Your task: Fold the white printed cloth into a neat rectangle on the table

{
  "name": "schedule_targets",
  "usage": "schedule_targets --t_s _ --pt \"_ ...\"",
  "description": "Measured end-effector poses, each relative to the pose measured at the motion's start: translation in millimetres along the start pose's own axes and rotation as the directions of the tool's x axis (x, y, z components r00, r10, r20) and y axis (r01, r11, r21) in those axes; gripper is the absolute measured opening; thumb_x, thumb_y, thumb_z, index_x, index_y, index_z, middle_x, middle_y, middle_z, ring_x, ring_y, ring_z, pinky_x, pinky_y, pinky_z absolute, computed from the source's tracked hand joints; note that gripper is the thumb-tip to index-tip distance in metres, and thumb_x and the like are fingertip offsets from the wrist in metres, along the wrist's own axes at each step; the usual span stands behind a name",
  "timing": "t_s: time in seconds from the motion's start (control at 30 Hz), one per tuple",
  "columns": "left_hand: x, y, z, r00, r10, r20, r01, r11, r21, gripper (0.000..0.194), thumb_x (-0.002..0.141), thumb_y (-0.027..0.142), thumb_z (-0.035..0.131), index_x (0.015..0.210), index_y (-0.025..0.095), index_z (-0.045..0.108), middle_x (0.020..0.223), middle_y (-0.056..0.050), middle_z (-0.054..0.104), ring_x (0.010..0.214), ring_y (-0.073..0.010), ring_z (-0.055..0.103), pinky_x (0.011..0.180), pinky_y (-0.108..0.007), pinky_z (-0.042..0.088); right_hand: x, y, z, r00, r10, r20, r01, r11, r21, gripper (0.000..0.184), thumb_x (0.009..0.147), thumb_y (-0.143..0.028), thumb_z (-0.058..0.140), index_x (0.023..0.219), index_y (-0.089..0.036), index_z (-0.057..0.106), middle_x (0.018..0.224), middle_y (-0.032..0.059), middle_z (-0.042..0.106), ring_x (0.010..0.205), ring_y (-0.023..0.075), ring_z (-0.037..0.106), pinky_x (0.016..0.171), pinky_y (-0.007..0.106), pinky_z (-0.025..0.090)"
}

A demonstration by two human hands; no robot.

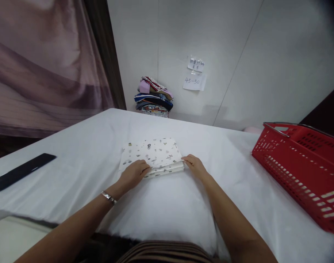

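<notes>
A folded white cloth (pixel 156 151) with small grey and green printed figures lies flat on the white-covered table, its layers showing along the near edge. My left hand (pixel 135 172), with a silver band on the wrist, pinches that near edge left of its middle. At the near right corner, my right hand (pixel 194 165) has thumb and fingers closed on the cloth. The top layer is slightly raised between both hands. What kind of cloth item it is does not show.
A red plastic basket (pixel 295 164) with metal handles stands at the right. A black flat object (pixel 21 171) lies on the white table cover (pixel 87 146) at the left. Behind the table is a stack of folded cloths (pixel 154 96) against the wall, near paper notes (pixel 194 81).
</notes>
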State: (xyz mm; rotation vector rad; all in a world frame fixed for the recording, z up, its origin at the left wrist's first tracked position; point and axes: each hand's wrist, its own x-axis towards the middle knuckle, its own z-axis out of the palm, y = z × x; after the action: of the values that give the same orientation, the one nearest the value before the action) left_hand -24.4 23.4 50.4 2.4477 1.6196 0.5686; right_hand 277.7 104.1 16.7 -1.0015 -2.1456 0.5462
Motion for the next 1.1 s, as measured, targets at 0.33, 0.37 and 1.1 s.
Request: schedule_targets --t_s 0.33,0.37,1.1 --pt "-9.6 -0.3 2.0 0.984 0.17 -0.052 -0.161 0.976 0.145 0.031 0.093 0.028 0.034 0.079 0.018 0.06 0.078 -0.004 0.057 0.075 -0.016 0.05 0.065 -0.028 0.039 -12.5 4.7 -2.6 0.982 -0.157 0.105 0.184 0.918 -0.352 0.027 0.089 -0.019 0.045 0.105 -0.027 0.065 0.09 0.0029 0.062 0.079 0.0138 0.057 0.065 0.022 0.042" --pt "-10.0 -1.4 2.9 0.983 0.175 -0.06 -0.165 0.976 0.143 0.031 0.093 0.028 0.034 0.08 0.018 0.06 0.079 -0.004 0.057 0.076 -0.0159 0.05 0.066 -0.028 0.039 -12.7 4.9 -2.5 0.98 -0.166 0.108 0.194 0.91 -0.365 0.027 0.088 -0.019 0.045 0.104 -0.027 0.065 0.09 0.0028 0.062 0.079 0.0139 0.057 0.064 0.022 0.042" --pt "-10.8 -9.0 10.0 0.991 0.117 -0.069 -0.114 0.992 0.049 0.024 0.089 0.035 0.042 0.093 0.022 0.062 0.088 -0.003 0.06 0.081 -0.0165 0.054 0.067 -0.029 0.043 -15.3 -8.6 -5.2 0.978 -0.161 0.13 0.199 0.91 -0.363 0.024 0.088 -0.025 0.047 0.108 -0.028 0.06 0.101 0.005 0.057 0.091 0.0164 0.052 0.07 0.025 0.043"
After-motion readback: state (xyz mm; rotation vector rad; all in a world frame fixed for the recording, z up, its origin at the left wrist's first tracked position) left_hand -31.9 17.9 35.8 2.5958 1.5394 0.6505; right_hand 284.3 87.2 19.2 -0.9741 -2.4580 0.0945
